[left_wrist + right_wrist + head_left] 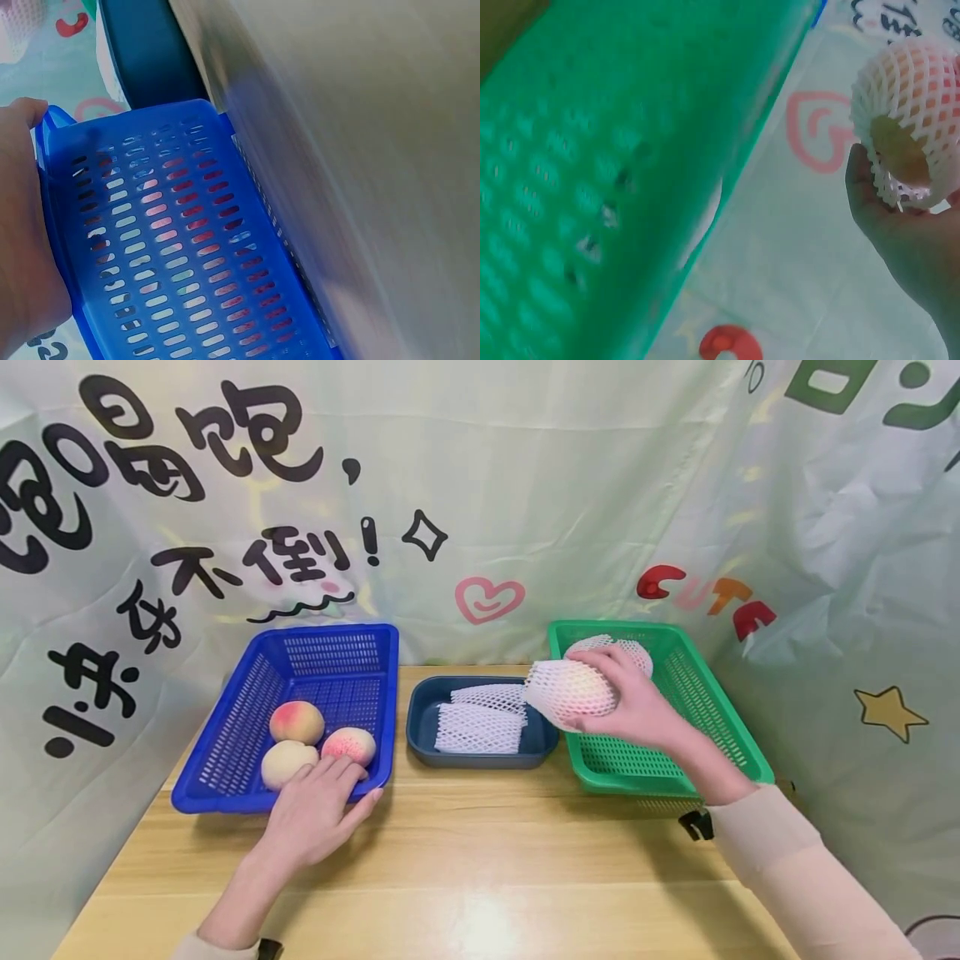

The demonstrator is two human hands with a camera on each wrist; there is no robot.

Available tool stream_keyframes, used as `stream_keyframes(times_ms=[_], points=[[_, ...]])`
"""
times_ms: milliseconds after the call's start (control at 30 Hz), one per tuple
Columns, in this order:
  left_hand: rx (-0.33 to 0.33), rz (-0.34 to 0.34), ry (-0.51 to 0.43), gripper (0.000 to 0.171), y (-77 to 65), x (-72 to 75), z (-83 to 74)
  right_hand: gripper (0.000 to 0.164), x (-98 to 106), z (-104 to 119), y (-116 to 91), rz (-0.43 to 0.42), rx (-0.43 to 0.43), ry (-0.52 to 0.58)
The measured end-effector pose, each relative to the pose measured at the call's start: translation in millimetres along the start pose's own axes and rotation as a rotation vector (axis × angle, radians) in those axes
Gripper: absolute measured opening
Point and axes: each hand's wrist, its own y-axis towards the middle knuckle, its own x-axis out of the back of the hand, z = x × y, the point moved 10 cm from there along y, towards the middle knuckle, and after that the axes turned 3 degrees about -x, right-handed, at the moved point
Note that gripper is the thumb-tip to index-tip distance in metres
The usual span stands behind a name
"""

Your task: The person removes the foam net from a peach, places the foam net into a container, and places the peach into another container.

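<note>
In the head view, my left hand (311, 814) reaches over the front rim of a blue basket (213, 797), its fingertips right at the peaches inside. A pink-red peach (349, 743) lies beside those fingers, a pale peach (287, 763) to its left, and a red-yellow peach (297, 722) behind. The left wrist view shows the basket's slotted wall (176, 110) next to the hand. My right hand (645, 706) grips a peach in a white foam net (570, 693), held up over the left side of a green basket (693, 693). The right wrist view shows the net's open end (892, 90).
Between the baskets stands a dark blue tray (480, 760) with white foam nets (480, 728) in it. Another netted fruit (636, 653) lies at the back of the green basket. A printed cloth (487, 510) hangs behind the wooden table (465, 860).
</note>
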Motion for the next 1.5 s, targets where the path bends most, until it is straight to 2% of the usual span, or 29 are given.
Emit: stream_keyframes(times_ms=[200,567,800,1067,1267,1500], points=[[-0.03,-0.017,0.034,0.037,-0.3,0.0,-3.9,0.082,-23.8,15.2,-14.5,-0.017,0.026,0.05],[-0.033,-0.035,0.038,0.036,-0.4,1.7,-3.0,0.086,-81.4,38.4,-37.9,0.063,0.042,0.102],[-0.026,-0.035,0.04,0.035,0.1,1.7,-1.0,0.086,-125.8,44.9,-48.8,0.158,0.059,0.107],[-0.03,-0.023,0.037,0.035,-1.1,0.2,-2.7,0.085,-169.6,41.9,-62.7,0.293,0.094,0.016],[-0.02,-0.012,0.039,0.036,-2.5,-1.1,-2.4,0.084,-180.3,42.3,-66.6,0.338,0.102,-0.018],[-0.018,-0.014,0.044,0.035,-2.0,-1.5,-2.0,0.095,-179.0,44.8,-69.5,0.349,0.134,-0.076]])
